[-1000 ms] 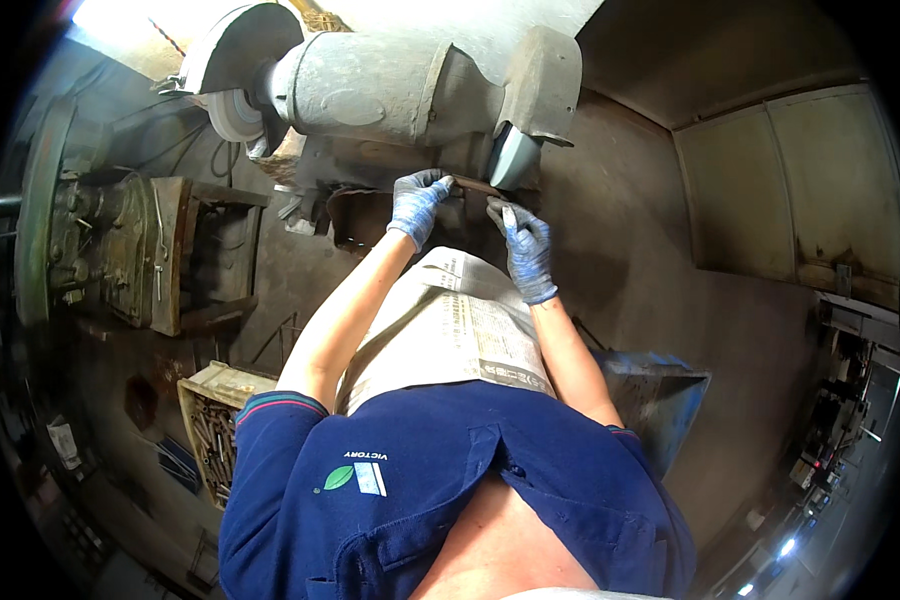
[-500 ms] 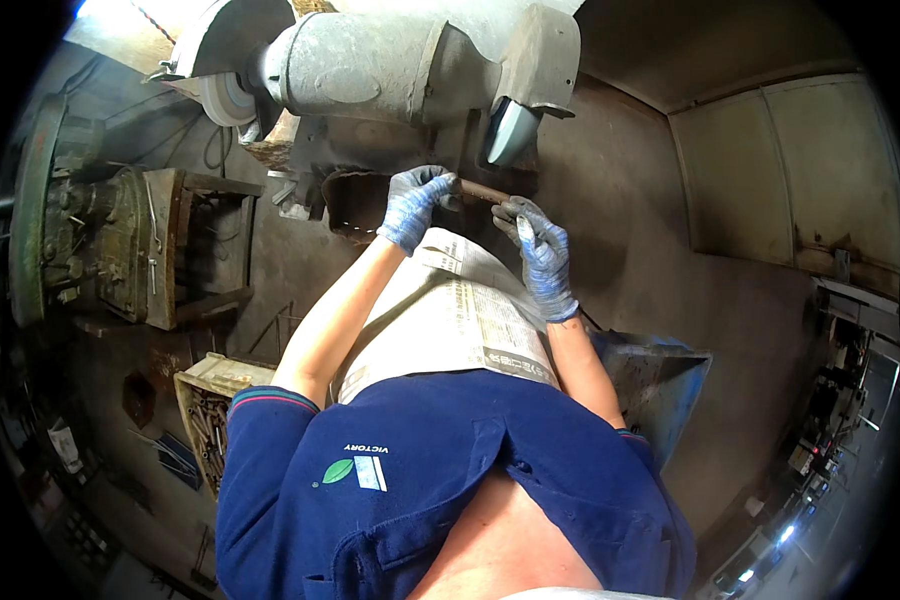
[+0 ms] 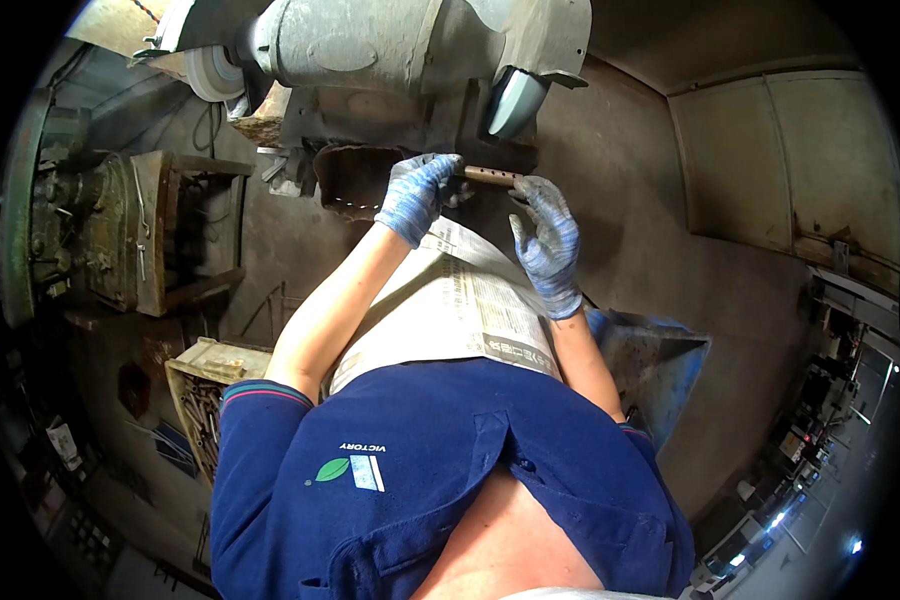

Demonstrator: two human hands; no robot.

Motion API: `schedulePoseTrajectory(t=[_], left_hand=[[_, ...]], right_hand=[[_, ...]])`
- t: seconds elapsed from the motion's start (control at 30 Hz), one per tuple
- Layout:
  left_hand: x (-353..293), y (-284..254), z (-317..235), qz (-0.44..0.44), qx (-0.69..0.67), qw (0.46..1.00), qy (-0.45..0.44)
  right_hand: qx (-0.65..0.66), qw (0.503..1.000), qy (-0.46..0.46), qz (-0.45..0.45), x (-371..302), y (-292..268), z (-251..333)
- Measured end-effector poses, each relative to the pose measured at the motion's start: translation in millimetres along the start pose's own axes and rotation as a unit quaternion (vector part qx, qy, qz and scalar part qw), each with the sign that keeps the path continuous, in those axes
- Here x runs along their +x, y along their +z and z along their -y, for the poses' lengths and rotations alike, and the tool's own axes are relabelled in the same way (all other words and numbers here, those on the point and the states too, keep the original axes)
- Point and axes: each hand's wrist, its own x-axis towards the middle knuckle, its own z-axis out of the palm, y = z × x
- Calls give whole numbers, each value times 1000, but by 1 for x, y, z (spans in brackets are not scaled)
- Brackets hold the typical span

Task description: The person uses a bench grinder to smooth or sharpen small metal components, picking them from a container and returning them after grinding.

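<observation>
A brown metal tube (image 3: 492, 176) with a row of small holes lies roughly level between my hands, in front of the bench grinder. My left hand (image 3: 415, 200), in a blue and grey knitted glove, is closed round its left end. At the other end, the fingertips of my right hand (image 3: 548, 245), gloved the same way, rest against the tube. The right thumb stands apart below, so that hand is open. Above the tube's right end is the grinder's pale wheel (image 3: 517, 103), partly covered by its guard.
The grey bench grinder (image 3: 355, 45) spans the top, with a white wheel (image 3: 213, 75) at its left. Below it sits a rusty tray (image 3: 345, 180). Printed paper (image 3: 480, 300) covers my lap. A box of metal parts (image 3: 210, 375) stands left, a blue-edged bin (image 3: 660, 370) right.
My right hand has loosened from its pinch, thumb and fingers now apart, and shifted slightly right. The tube has turned, showing its row of holes, and lies more level. My left hand keeps its grip.
</observation>
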Motion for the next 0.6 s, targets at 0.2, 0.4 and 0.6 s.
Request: schedulePoseTrajectory(t=[0.2, 0.4, 0.6], left_hand=[[-6, 0, 0, 2, 9, 1000, -6], [-8, 2, 0, -11, 60, 998, 17], [-11, 6, -1, -4, 88, 995, 53]], right_hand=[[-118, 989, -84, 16, -2, 0, 0], [-224, 971, -78, 29, -3, 2, 15], [-207, 975, -71, 21, -3, 4, 18]])
